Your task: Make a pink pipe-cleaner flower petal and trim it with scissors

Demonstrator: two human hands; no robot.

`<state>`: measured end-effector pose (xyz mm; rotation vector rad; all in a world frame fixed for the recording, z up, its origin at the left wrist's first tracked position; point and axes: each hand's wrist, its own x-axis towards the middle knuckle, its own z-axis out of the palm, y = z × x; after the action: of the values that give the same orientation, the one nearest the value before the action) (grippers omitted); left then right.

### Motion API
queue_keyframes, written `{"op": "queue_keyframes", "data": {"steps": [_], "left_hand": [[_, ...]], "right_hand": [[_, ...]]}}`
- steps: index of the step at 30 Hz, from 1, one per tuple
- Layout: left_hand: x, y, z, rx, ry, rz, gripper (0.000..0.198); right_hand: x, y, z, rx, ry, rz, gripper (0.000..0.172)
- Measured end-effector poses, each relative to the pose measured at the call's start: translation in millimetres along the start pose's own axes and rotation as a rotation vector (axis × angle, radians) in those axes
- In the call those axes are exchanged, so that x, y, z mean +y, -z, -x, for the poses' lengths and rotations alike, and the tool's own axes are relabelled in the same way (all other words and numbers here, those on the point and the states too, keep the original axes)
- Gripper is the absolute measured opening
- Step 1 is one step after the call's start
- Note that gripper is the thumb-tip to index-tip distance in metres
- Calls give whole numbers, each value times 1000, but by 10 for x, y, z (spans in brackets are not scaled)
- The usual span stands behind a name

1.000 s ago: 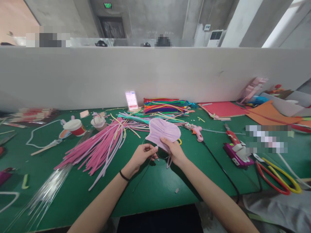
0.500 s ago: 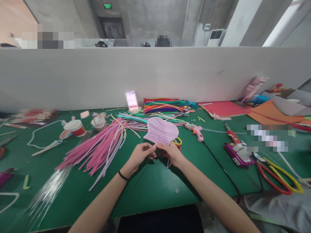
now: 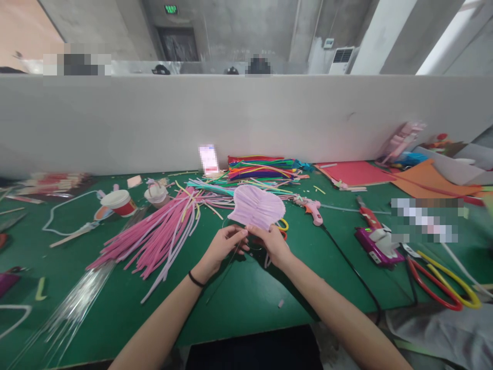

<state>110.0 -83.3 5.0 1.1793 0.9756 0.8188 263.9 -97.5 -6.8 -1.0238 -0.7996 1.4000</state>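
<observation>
My right hand [image 3: 271, 241] pinches the lower edge of a lilac heart-shaped piece [image 3: 257, 206] made of pipe cleaners, held just above the green table [image 3: 246, 298]. My left hand [image 3: 222, 245] is closed in a pinch on a thin dark wire [image 3: 223, 270] that runs down and left from the base of the heart. Both hands meet under the heart's point. A black band sits on my left wrist.
A spread of pink pipe cleaners [image 3: 154, 236] lies left of my hands, a multicoloured stack [image 3: 262, 168] behind. A pink glue gun [image 3: 311, 208] and its black cable lie to the right, with a purple device [image 3: 375, 246], red and yellow loops [image 3: 442, 282], cups [image 3: 119, 202] and clear rods [image 3: 69, 313].
The heart has dropped slightly and come closer to my hands; my left hand has moved in to the right hand at its base.
</observation>
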Motion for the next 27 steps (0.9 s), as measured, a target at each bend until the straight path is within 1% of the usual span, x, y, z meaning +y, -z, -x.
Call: {"op": "queue_keyframes", "data": {"steps": [6, 11, 14, 19, 27], "left_hand": [[-15, -29, -20, 17, -62, -15, 26], [6, -57, -4, 20, -73, -11, 27], [19, -69, 2, 17, -92, -27, 28], [11, -76, 0, 1, -112, -45, 27], [-41, -80, -12, 5, -114, -60, 28]], "right_hand": [[69, -4, -22, 29, 36, 15, 31], [77, -16, -18, 66, 93, 47, 29], [79, -16, -13, 63, 114, 69, 29], [103, -17, -10, 45, 120, 54, 31], [98, -26, -12, 64, 86, 32, 30]]}}
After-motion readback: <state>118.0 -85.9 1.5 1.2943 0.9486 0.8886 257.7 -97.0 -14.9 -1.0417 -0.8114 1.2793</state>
